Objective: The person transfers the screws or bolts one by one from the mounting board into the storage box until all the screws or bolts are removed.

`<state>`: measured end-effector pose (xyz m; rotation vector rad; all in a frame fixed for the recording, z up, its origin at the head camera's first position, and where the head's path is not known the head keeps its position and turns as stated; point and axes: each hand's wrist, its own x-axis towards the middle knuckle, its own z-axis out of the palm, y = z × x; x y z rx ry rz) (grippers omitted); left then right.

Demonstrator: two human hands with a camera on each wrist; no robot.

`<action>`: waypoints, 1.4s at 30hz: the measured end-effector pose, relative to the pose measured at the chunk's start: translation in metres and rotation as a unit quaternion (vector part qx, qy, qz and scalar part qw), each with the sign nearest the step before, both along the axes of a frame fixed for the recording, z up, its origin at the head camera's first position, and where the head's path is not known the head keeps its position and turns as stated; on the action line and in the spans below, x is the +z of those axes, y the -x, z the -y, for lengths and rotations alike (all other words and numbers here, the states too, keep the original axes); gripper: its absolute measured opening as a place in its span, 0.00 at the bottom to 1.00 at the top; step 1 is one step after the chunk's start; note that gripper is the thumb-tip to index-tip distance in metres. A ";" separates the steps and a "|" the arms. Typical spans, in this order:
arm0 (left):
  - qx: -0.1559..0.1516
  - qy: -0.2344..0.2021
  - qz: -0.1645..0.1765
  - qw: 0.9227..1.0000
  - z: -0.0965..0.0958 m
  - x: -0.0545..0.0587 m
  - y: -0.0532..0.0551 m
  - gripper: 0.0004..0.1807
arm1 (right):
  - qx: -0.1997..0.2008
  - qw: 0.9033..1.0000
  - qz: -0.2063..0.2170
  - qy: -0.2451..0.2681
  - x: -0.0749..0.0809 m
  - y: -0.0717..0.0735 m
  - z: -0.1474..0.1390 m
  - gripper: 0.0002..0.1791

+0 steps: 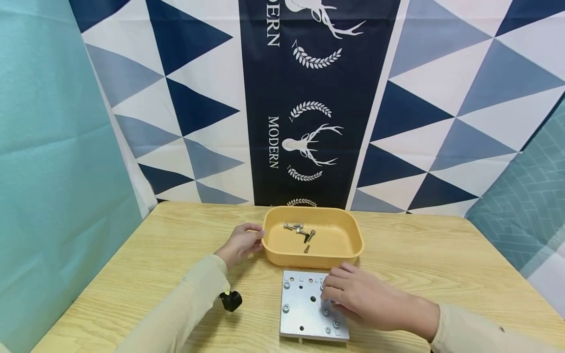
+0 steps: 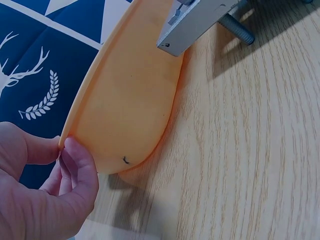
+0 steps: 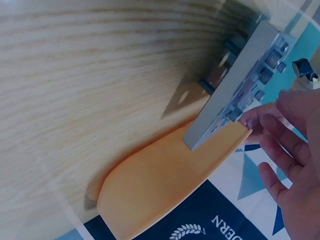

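My left hand [image 1: 243, 241] pinches the left rim of a shallow yellow-orange plastic tray [image 1: 309, 260]; in the left wrist view, the thumb and fingertips meet on the rim [image 2: 75, 112]. Several small metal screws [image 1: 300, 227] lie loose inside the tray, along with a small black piece [image 1: 306, 238]. In front of the tray is a silver metal plate [image 1: 295, 321], raised off the table on bolts whose shafts [image 3: 207, 86] stick out below it. Over the plate's right side hovers my right hand [image 1: 366, 296], its fingers loosely bent with nothing between them, hiding part of the plate.
Light wood table [image 1: 415, 264] runs under everything, backed by a patterned cloth [image 1: 304, 98] with triangles and deer heads. A pale teal cloth [image 1: 57, 147] hangs at the left. Below my left sleeve is a small black device [image 1: 231, 300].
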<state>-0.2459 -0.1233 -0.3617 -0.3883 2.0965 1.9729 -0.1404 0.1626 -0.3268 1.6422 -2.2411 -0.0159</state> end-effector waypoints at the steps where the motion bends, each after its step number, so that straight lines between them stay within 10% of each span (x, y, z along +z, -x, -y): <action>1: 0.000 0.000 0.000 1.000 0.000 0.000 0.000 0.13 | 0.001 1.000 -0.001 -0.001 0.000 -0.001 0.000 0.14; 42: 0.004 -0.003 0.000 1.000 0.000 -0.001 0.002 0.12 | 0.026 0.999 0.030 0.008 -0.018 -0.020 -0.003 0.17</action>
